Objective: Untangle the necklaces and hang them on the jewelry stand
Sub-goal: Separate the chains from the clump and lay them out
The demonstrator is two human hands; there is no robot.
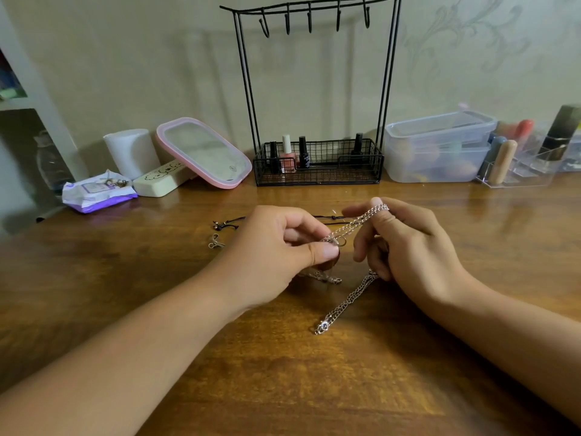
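Observation:
A silver chain necklace runs from my right hand down onto the wooden table, ending in a small sparkling pendant. The chain is looped over my right index finger, and my other right fingers curl round its lower run. My left hand pinches the chain's ring end between thumb and fingers. Beyond both hands lies a dark cord necklace with small metal charms at its left end. The black wire jewelry stand rises at the back, its several hooks bare.
Nail polish bottles stand in the stand's basket. A pink-framed mirror, a cream case, a white roll and a purple wipes pack sit back left. A clear plastic box and an acrylic organizer sit back right.

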